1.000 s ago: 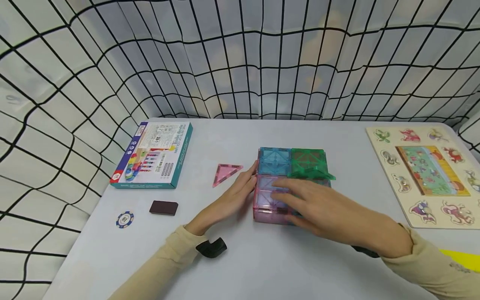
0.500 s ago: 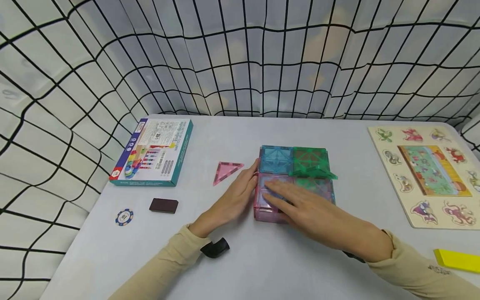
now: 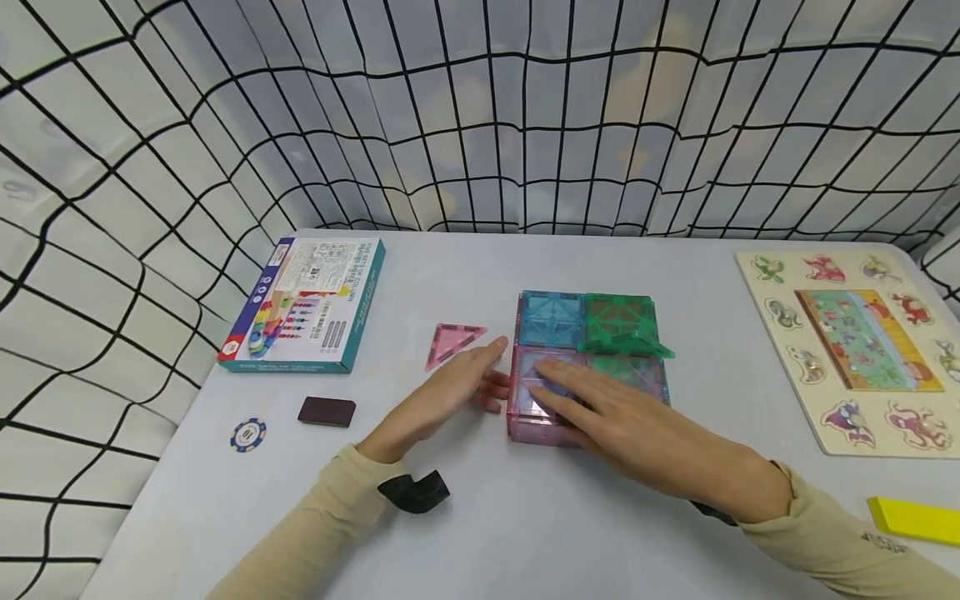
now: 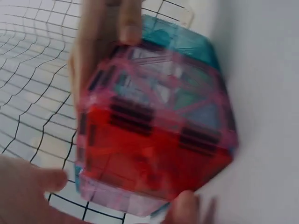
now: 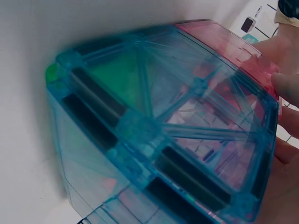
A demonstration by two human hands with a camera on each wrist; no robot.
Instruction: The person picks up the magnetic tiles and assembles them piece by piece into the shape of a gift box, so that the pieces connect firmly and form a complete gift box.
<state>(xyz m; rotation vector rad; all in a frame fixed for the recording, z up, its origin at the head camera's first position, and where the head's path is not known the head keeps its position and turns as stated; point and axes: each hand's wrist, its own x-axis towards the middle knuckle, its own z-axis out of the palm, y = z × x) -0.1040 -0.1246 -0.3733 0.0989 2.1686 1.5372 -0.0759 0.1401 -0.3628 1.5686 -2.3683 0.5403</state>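
Note:
A low box of translucent magnetic tiles (image 3: 552,320) stands on the table, with blue, green and pink-purple squares on top and a red side in the left wrist view. A green tile (image 3: 627,343) lies tilted on its upper right part. My right hand (image 3: 637,425) rests across the near part of the top, fingers extended; the left wrist view shows its thumb (image 4: 129,30) against the near pink side. Just left of the box is my left hand (image 3: 442,396), thumb raised and fingers loosely bent, holding nothing. A pink triangular tile (image 3: 452,342) lies beyond it.
At the back left lies a boxed toy set (image 3: 307,308). A dark brown block (image 3: 327,412) and a poker chip (image 3: 248,435) lie in front of it. On the right are a wooden animal puzzle board (image 3: 780,325) and a yellow block (image 3: 915,521). Black netting (image 3: 487,129) surrounds the table.
My left hand has come off the left side of the tile box, moving slightly left. My right hand slid a little left over the top, then stayed there.

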